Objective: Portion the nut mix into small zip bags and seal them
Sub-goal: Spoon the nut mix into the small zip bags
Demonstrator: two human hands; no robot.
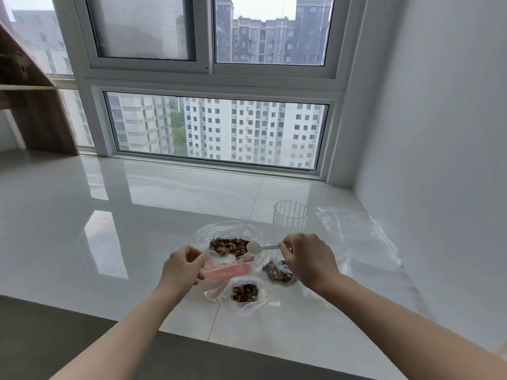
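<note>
A large clear bag point(219, 231) lies open on the white sill, with brown nut mix point(227, 246) heaped inside. My left hand point(182, 266) pinches the bag's left rim. My right hand point(308, 257) pinches the handle of a white plastic spoon point(259, 247), whose empty bowl hovers at the right edge of the nuts. A small zip bag point(245, 293) holding nuts stands open in front of the big bag. Another small bag with nuts point(278, 272) lies partly under my right hand.
A ribbed clear glass point(290, 219) stands behind my right hand. A pile of empty clear zip bags point(356, 234) lies to the right by the wall. The sill's front edge point(192, 334) runs just below the bags. A wooden shelf point(33, 105) stands far left.
</note>
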